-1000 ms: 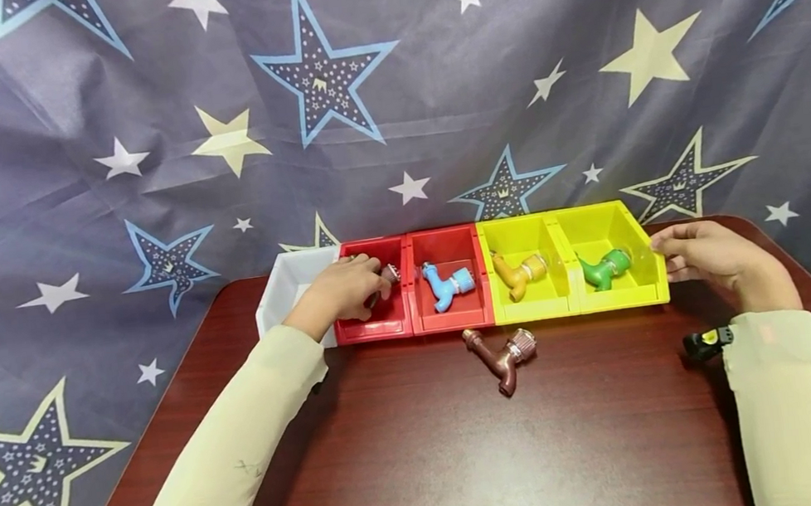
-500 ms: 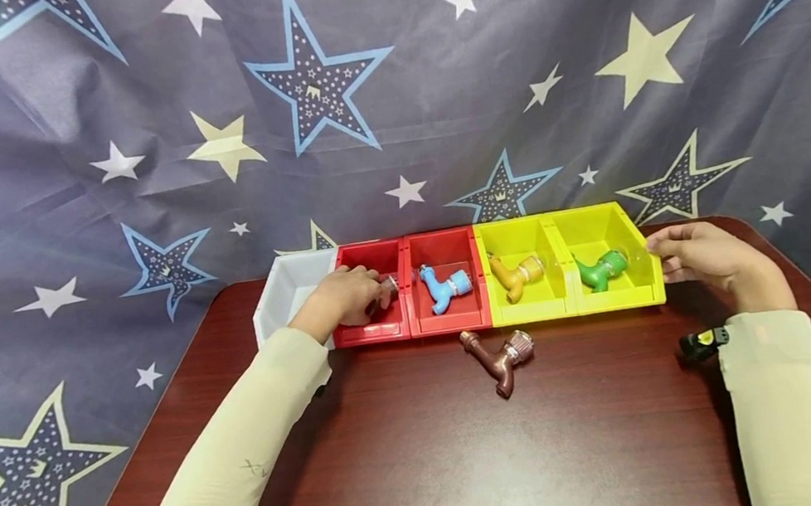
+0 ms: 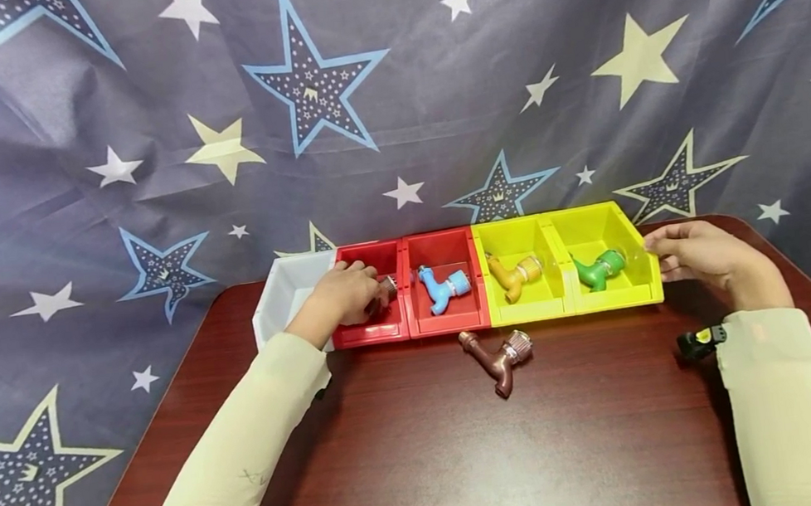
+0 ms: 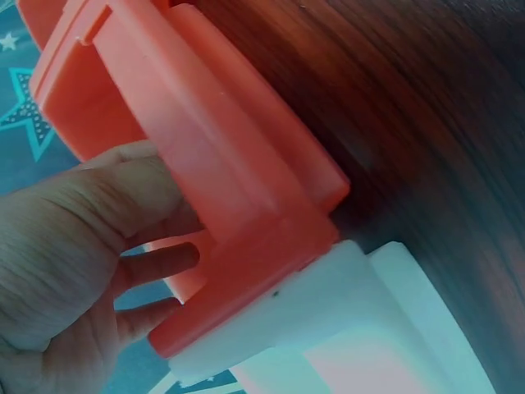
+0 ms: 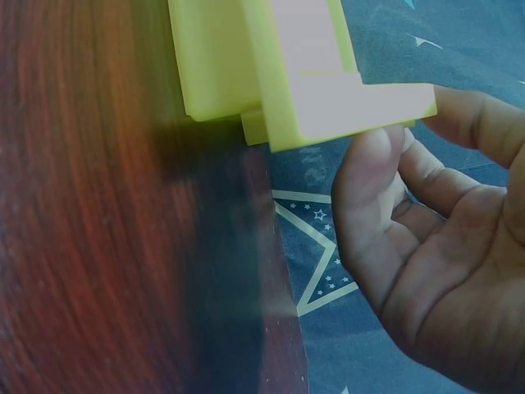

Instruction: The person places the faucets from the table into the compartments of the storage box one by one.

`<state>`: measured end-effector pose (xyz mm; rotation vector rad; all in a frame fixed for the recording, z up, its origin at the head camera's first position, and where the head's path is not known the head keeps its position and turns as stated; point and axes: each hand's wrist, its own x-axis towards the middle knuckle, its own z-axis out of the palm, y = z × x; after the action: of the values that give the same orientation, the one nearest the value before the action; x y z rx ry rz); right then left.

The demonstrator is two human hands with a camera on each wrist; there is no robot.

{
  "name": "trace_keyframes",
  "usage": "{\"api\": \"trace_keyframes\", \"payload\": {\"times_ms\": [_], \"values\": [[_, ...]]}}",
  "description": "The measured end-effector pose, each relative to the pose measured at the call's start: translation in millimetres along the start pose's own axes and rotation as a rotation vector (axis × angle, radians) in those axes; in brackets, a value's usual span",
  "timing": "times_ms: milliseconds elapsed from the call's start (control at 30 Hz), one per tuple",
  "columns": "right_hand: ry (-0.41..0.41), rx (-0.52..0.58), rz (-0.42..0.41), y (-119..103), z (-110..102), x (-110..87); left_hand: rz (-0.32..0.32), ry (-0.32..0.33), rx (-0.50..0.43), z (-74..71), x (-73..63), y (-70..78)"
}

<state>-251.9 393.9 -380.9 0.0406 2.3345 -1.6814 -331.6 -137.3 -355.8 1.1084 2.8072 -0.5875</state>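
My left hand (image 3: 345, 295) reaches down into the left red bin (image 3: 372, 334) and grips a dark brown tap (image 3: 390, 287), with the knob showing past the fingers. The left wrist view shows the fingers behind the bin's red wall (image 4: 217, 139), which hides the tap. On the far right, my right hand (image 3: 714, 258) pinches the outer side of the end yellow bin (image 3: 612, 299), with thumb and forefinger at its edge (image 5: 361, 111). Another brown tap (image 3: 499, 362) lies on the table in front of the bins.
A blue tap (image 3: 445, 288) lies in the second red bin (image 3: 451, 323), a yellow tap (image 3: 515, 275) and a green tap (image 3: 600, 270) in the yellow bins. A white bin (image 3: 276, 301) ends the row at left. The starry cloth (image 3: 390, 121) hangs close behind.
The left hand and the brown tap have shifted slightly lower in the left red bin. The right hand stays at the yellow bin's side. The head view has shifted slightly.
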Motion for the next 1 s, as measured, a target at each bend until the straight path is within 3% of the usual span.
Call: {"api": "trace_keyframes", "payload": {"times_ms": [167, 567, 767, 1000], "values": [[-0.001, 0.006, -0.004, 0, 0, -0.7, 0.0, 0.073, 0.011, -2.7, -3.1, 0.2], [-0.003, -0.002, -0.013, 0, 1, -0.6, 0.021, 0.382, -0.035, -4.9, -11.8, -1.4], [0.01, -0.01, -0.015, 0, 2, -2.0, 0.055, 0.547, -0.022, -9.5, -17.4, 12.7], [0.0, 0.0, -0.013, 0, 3, -2.8, 0.148, 0.659, -0.012, -16.4, -19.3, 36.3]]}}
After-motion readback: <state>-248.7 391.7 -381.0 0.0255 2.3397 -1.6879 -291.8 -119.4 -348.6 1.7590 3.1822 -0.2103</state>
